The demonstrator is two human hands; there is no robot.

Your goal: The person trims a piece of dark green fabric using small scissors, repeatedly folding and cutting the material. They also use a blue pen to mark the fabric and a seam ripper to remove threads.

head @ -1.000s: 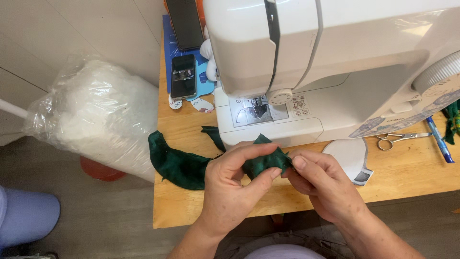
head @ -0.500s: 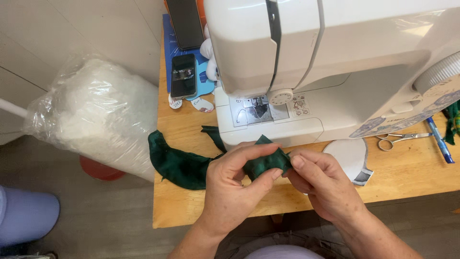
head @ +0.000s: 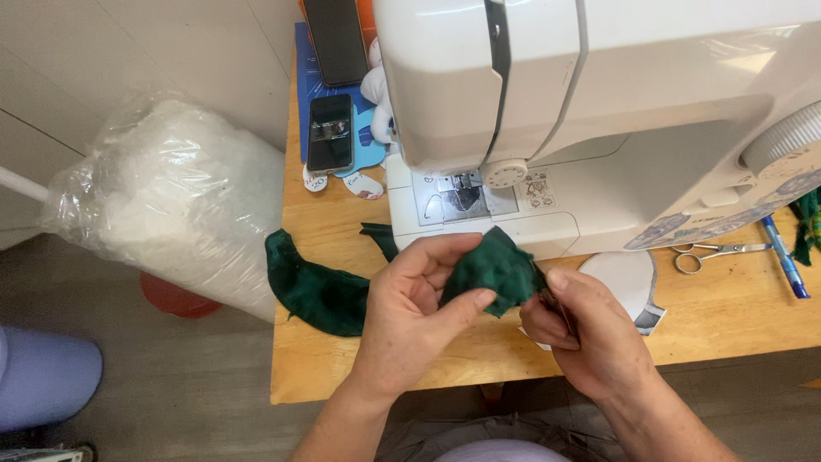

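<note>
Both of my hands hold a small piece of dark green fabric (head: 493,267) just above the front edge of the wooden table (head: 325,359). My left hand (head: 419,308) pinches its left side between thumb and fingers. My right hand (head: 581,329) grips its right edge, fingers curled shut. A second, longer green fabric piece (head: 312,287) lies on the table to the left of my left hand. The white sewing machine (head: 599,111) stands directly behind my hands, its needle plate (head: 462,192) just beyond the fabric.
A clear bag of white stuffing (head: 171,201) leans against the table's left side. A phone (head: 329,133) lies on a blue sheet at the back left. Scissors (head: 714,253), a blue pen (head: 782,257) and a white paper pattern (head: 624,278) lie to the right.
My hands have stayed in about the same place, working the green fabric piece between the fingers; it looks slightly more spread open now.
</note>
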